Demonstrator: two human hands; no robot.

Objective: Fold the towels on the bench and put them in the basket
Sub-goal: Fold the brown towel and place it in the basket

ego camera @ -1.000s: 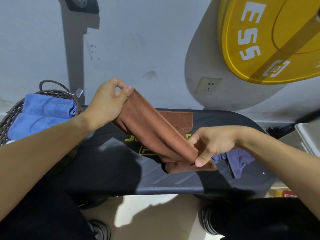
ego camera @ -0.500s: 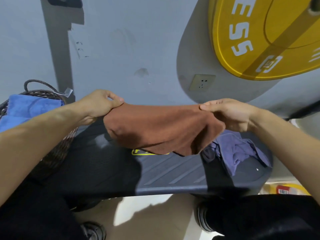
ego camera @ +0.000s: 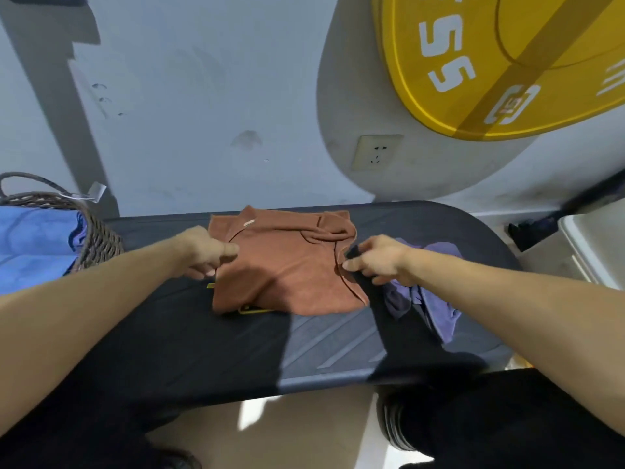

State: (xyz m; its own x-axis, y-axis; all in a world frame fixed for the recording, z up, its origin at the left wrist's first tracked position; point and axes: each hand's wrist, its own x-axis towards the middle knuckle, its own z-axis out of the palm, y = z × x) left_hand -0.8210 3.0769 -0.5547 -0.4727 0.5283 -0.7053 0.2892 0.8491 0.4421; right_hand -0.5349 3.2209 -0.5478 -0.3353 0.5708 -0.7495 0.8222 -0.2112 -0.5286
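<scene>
A brown towel [ego camera: 287, 265] lies spread and partly folded on the black bench [ego camera: 203, 333]. My left hand [ego camera: 206, 253] pinches its left edge. At the towel's right edge, my right hand [ego camera: 378, 260] pinches the cloth, thumb toward the towel. A crumpled purple towel [ego camera: 429, 299] lies on the bench just right of the brown one, partly under my right wrist. At the far left stands a wicker basket [ego camera: 98, 238] with folded blue towels [ego camera: 33, 245] inside.
A grey wall runs behind the bench with a socket [ego camera: 377, 152]. A yellow weight plate [ego camera: 507, 62] hangs at the upper right. A pale box [ego camera: 595, 245] sits to the right of the bench. Floor shows below the bench's front edge.
The brown towel, held up stretched between both hands half a second ago, now lies flat on the bench. Both hands came down with it and stay at its left and right edges.
</scene>
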